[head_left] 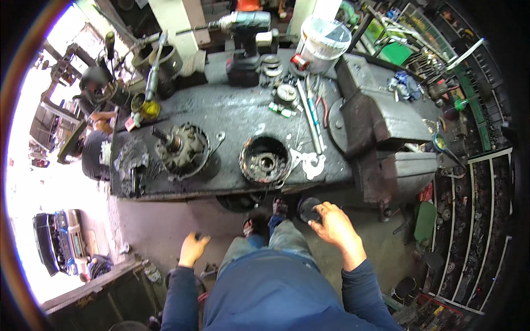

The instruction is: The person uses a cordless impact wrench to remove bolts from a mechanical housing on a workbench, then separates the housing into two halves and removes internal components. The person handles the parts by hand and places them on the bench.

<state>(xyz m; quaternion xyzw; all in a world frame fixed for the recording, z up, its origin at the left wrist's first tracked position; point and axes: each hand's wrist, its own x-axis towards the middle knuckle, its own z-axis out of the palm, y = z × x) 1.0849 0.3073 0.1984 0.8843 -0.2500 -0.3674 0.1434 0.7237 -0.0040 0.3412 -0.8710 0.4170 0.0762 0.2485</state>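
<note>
My right hand (pixel 334 223) grips a dark round disc-like piece (pixel 309 210) just off the bench's front edge, thumb and fingers at its near right side. Lower and further left, my left hand (pixel 193 250) hangs away from the bench with curled fingers and the thumb out. A small dark spot shows at its fingertips, too small to name. On the bench, a round metal housing (pixel 243 160), open at the top, sits near the front edge. A pale flat bracket-like part (pixel 312 165) lies to its right. Further left stands a finned motor-like unit (pixel 185 149) with its shaft tilted up.
A large bench vise (pixel 397 124) takes up the right of the workbench (pixel 215 107). Behind are a cordless impact wrench (pixel 245 52), a white bucket (pixel 323 47) and red-handled pliers (pixel 326 113). Another person (pixel 96 146) is beyond the left end. Shelves of parts (pixel 469 231) stand right.
</note>
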